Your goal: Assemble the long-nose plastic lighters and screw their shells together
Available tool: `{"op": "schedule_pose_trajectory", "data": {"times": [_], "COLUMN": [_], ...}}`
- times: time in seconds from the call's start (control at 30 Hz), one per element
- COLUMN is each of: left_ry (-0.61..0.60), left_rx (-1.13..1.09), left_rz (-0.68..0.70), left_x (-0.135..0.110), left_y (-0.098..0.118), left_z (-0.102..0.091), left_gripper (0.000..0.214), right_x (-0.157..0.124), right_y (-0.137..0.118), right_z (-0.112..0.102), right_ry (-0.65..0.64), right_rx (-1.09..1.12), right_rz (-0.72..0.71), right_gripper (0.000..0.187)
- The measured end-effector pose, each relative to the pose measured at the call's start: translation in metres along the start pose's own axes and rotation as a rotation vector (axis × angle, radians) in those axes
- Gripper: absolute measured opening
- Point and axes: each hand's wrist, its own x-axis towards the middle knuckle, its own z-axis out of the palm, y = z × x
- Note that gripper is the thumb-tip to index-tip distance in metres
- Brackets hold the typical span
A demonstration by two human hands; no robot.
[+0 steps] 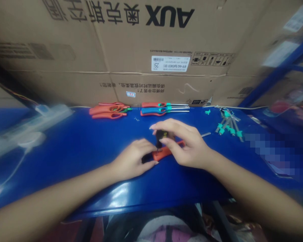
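An orange lighter handle (162, 153) lies on the blue table in front of me. My left hand (135, 158) pinches its left end between thumb and fingers. In my right hand (188, 143), a short black screwdriver (161, 135) stands upright, with its thin shaft pointing down onto the handle near that end. The right fingers curl around the tool's top and partly hide it. Part of the orange handle passes under my right hand. Just beyond that hand, a thin metal rod (206, 134) lies on the table.
Orange handles (108, 111) are piled at the back left, beside stacked long-nosed lighters (164, 109). Several metal tubes with green ends (228, 124) lie at the right. A large cardboard box (116, 60) walls off the back. A power strip (53, 114) and cable sit left.
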Motion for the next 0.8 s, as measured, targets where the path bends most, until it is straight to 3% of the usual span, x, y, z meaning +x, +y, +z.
{"op": "schedule_pose_trajectory", "data": {"times": [0.57, 0.67, 0.8], "left_ry": [0.000, -0.027, -0.099], "left_rx": [0.004, 0.018, 0.092], "left_rz": [-0.006, -0.001, -0.062], "left_x": [0.001, 0.001, -0.001], "left_y": [0.001, 0.004, 0.013], "left_z": [0.000, -0.004, -0.015], "left_gripper": [0.019, 0.026, 0.040], "right_x": [-0.004, -0.002, 0.001], "right_y": [0.001, -0.003, 0.000], "right_z": [0.005, 0.002, -0.012], "right_ry": [0.031, 0.059, 0.227], "right_rx": [-0.039, -0.030, 0.018], "right_rz": [0.011, 0.111, 0.254], "right_gripper": [0.032, 0.028, 0.029]}}
